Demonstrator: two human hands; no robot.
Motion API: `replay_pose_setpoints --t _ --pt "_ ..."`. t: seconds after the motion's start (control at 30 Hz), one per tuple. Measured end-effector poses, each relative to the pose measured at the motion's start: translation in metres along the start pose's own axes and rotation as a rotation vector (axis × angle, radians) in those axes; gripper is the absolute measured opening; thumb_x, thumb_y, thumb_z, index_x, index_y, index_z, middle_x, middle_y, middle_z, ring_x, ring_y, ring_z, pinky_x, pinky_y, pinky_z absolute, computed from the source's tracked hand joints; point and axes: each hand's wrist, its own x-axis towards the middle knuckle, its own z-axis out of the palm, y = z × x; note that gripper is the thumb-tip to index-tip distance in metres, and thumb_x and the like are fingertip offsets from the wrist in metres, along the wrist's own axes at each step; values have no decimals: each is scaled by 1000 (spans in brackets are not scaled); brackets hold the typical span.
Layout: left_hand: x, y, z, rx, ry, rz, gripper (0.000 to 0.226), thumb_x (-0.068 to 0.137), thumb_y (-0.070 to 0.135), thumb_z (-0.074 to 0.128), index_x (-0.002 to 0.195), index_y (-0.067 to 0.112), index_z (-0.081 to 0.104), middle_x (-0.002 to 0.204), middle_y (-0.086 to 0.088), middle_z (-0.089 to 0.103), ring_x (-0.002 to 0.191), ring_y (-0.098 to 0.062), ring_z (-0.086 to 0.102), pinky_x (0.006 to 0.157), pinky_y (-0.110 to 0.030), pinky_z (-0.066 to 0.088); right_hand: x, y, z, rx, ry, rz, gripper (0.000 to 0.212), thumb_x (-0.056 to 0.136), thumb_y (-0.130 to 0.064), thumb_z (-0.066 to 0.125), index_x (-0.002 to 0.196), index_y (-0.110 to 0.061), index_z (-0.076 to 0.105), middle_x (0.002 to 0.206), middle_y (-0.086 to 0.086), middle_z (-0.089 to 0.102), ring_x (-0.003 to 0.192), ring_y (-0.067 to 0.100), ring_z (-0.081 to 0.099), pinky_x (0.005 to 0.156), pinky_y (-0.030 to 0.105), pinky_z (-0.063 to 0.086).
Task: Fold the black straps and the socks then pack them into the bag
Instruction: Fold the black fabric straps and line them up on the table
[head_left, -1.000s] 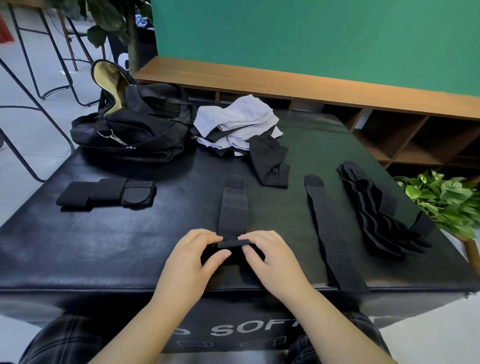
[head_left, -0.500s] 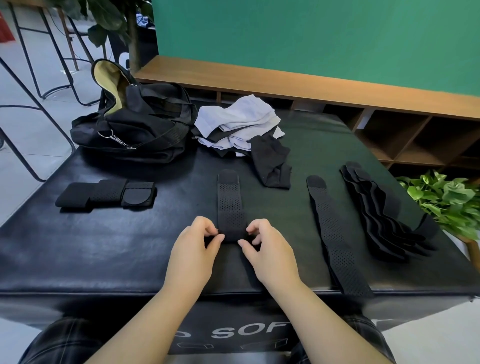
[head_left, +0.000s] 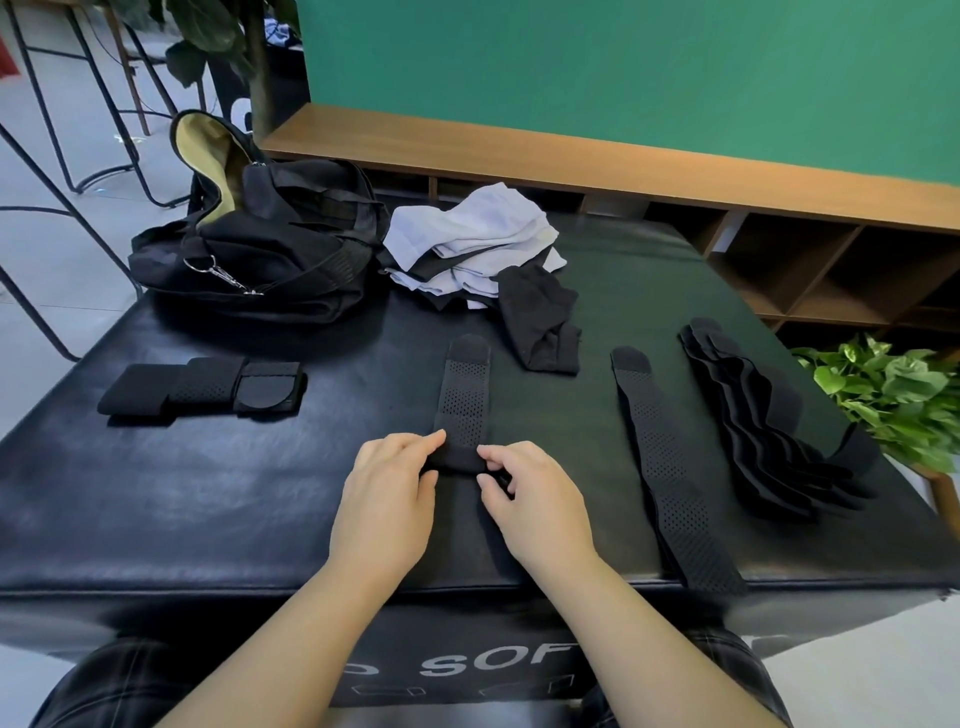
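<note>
A perforated black strap (head_left: 464, 395) lies lengthwise in the middle of the black padded table (head_left: 156, 493), its near end rolled up. My left hand (head_left: 387, 499) and my right hand (head_left: 530, 501) pinch that roll from either side. Another flat strap (head_left: 667, 467) lies to the right, with a stack of several straps (head_left: 763, 421) beyond it. Folded straps (head_left: 202, 384) sit at the left. A black sock (head_left: 540, 319) and a pile of white socks (head_left: 475, 241) lie at the back. The black bag (head_left: 260, 249) stands open at the back left.
A wooden shelf unit (head_left: 779, 249) runs behind the table under a green wall. A leafy plant (head_left: 893, 389) sits off the right edge. Metal stool legs (head_left: 62, 171) stand on the floor at the left.
Both hands have rolled the strap's near end away from me, so the roll sits farther up the table and the flat part of the strap is shorter.
</note>
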Motion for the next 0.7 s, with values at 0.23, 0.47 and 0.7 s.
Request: replay_pose_setpoints --t 0.23,0.47,0.7 --pt "4 1 0 -30 10 -30 42 95 15 52 135 28 49 120 10 55 115 -9 39 94 -26 40 4 -4 -2 -65 -30 14 38 95 -31 48 133 -35 50 95 -15 48 86 4 45 74 22 39" --pt "2 -1 2 -45 55 -23 34 94 20 55 127 25 56 115 12 51 111 -8 39 90 -22 38 1 -5 -1 -63 2 -18 31 97 -37 46 126 -34 54 106 -14 46 93 7 53 73 25 41" --pt "-3 -5 -2 -102 79 61 24 87 13 64 108 25 64 110 18 55 113 -5 42 94 -21 33 -6 -1 1 59 57 -128 46 89 -48 33 114 -23 62 124 -15 55 114 1 46 89 13 32"
